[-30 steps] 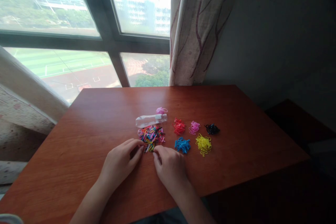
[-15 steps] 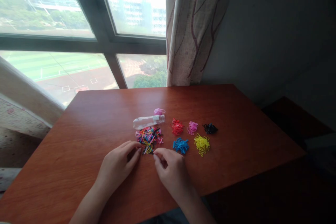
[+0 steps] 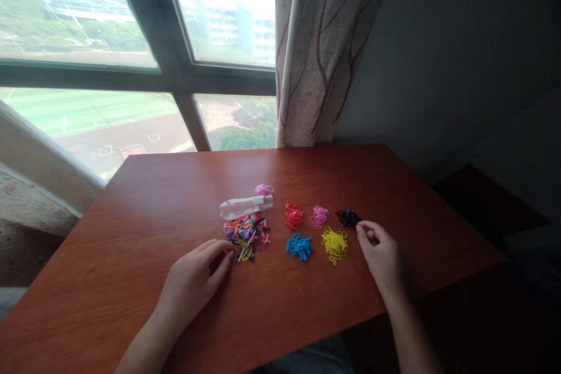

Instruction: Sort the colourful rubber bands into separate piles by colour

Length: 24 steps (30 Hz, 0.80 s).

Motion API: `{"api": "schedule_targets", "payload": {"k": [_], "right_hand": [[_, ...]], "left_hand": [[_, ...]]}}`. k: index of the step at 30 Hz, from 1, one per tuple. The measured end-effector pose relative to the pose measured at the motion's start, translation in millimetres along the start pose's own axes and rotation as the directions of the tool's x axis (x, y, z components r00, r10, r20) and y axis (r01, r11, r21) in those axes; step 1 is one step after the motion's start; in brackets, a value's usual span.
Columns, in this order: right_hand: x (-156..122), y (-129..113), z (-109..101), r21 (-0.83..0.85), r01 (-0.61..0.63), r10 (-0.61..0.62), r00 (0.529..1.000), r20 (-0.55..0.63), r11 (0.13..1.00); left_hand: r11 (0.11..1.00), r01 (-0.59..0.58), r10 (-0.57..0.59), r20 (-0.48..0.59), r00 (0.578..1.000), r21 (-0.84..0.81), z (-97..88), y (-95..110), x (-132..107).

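At the near left edge of the mixed pile of coloured rubber bands [image 3: 252,231] rests my left hand [image 3: 199,272]. Its thumb and forefinger nearly meet there; anything between them is too small to make out. My right hand [image 3: 380,254] is pinched at the near right edge of the pile of black rubber bands [image 3: 347,217], on what looks like a black rubber band. Sorted piles lie between the hands: red rubber bands [image 3: 293,216], pink rubber bands [image 3: 319,217], blue rubber bands [image 3: 300,247] and yellow rubber bands [image 3: 335,245].
A clear plastic bottle [image 3: 241,207] lies on its side behind the mixed pile, with a pink cap-like piece [image 3: 263,189] just beyond it. The brown wooden table [image 3: 131,257] stands against a window and a patterned curtain [image 3: 315,70].
My right hand has moved from the mixed pile across to the black pile on the right. My left hand stays by the mixed pile. The view has shifted slightly.
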State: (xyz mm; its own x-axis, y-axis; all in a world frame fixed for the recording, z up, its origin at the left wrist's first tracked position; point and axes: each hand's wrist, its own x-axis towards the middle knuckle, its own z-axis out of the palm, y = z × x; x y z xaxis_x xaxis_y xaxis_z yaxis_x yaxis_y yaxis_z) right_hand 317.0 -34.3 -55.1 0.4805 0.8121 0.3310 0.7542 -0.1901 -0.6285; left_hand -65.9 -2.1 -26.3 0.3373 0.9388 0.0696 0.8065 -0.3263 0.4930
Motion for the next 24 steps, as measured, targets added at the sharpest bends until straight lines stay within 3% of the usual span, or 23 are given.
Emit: {"api": "schedule_targets", "payload": {"k": [4,16,20,24], "right_hand": [[10.6,13.4,-0.1,-0.031,-0.030,0.030,1.000,0.000,0.999],[22.4,4.0,4.6,0.011,-0.001,0.001,1.000,0.017,1.000],[8.6,-14.9,0.7,0.056,0.027,-0.027,1.000,-0.002,0.998],[-18.8,-54.1,5.6,0.154,0.122,-0.131,0.990,0.053,0.981]], "left_hand": [[1.000,0.000,0.000,-0.003,1.000,-0.011,2.4,-3.2,0.5],[1.000,-0.009,0.009,-0.009,1.000,-0.009,2.0,-3.4,0.3],[1.000,0.009,-0.009,0.000,1.000,-0.009,1.5,-1.8,-0.8],[0.999,0.030,-0.030,0.009,1.000,-0.016,0.8,0.8,-0.5]]}}
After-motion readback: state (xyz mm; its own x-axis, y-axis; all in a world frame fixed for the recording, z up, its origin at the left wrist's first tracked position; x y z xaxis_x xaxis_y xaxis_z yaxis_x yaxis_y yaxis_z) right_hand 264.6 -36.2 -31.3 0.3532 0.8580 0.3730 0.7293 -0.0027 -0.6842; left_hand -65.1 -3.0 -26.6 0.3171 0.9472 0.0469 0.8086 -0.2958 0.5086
